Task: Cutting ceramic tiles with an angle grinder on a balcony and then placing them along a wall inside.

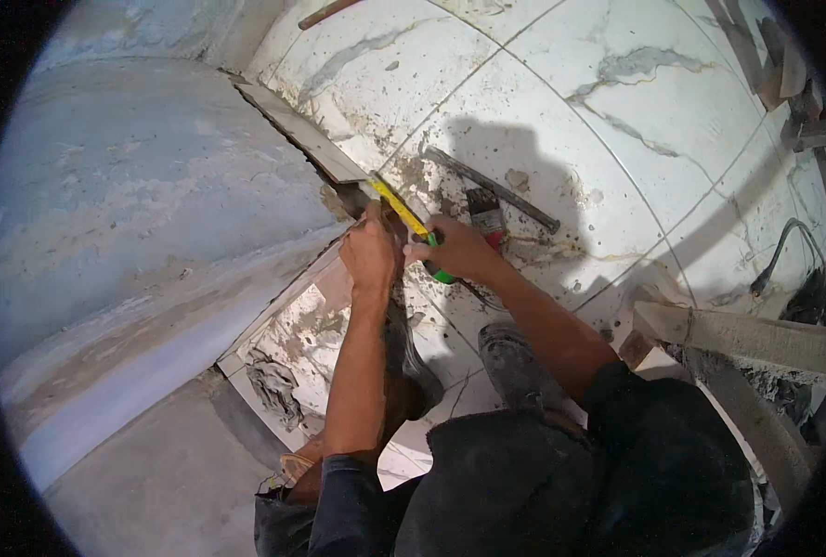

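Observation:
My right hand [461, 249] is closed around a green tape measure [442, 276]. From its case a length of yellow blade [399, 202] runs out toward the wall corner, its far end beside the end of a skirting tile strip [306, 133]. Just left of the blade, at the corner, my left hand [370, 251] has its fingers bent and pressed together; what they pinch, if anything, is hidden. Beyond my right hand a brush [485, 212] with dark bristles and some red on it lies on the floor, next to a dark metal bar [494, 188].
The bluish wall [171, 186] juts out on the left. White marbled floor tiles [645, 102] are strewn with debris. A crumpled grey rag [275, 388] lies near the wall base. Wooden pieces [742, 339] and a dark cable [784, 246] are on the right. My shoes [515, 362] are below.

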